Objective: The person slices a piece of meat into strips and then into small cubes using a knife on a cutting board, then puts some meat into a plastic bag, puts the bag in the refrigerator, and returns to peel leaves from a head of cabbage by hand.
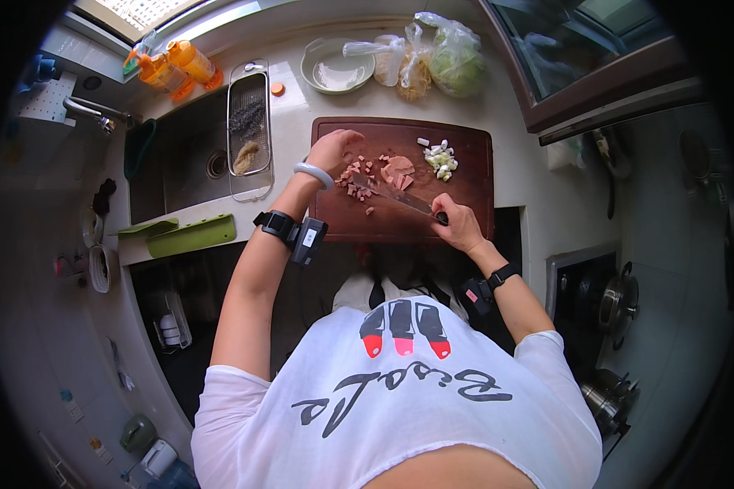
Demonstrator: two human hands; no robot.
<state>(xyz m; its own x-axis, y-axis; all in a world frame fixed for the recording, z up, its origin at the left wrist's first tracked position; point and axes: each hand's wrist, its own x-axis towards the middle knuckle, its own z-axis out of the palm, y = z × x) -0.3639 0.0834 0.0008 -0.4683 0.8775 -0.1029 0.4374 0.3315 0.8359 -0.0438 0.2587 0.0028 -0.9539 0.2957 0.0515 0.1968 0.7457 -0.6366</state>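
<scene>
My right hand [457,225] grips the black handle of a kitchen knife [407,199]. Its blade points up and left across a dark wooden cutting board [474,177], its tip among diced pink ham or luncheon meat [359,188]. Larger slices of the same meat [399,165] lie just above the blade. Over the board's left side is my left hand [335,150], holding nothing, thumb and fingers apart, close above the diced pieces. Chopped scallion or a similar white-green vegetable [442,160] sits in a small heap at the upper right of the board.
Left of the board is a sink [177,159] with a wire drain basket [249,116]. Behind the board stand a pale bowl [337,66] and a bagged green vegetable [459,64]. An open window sash [587,67] juts in at upper right. A lidded pot [618,305] stands right.
</scene>
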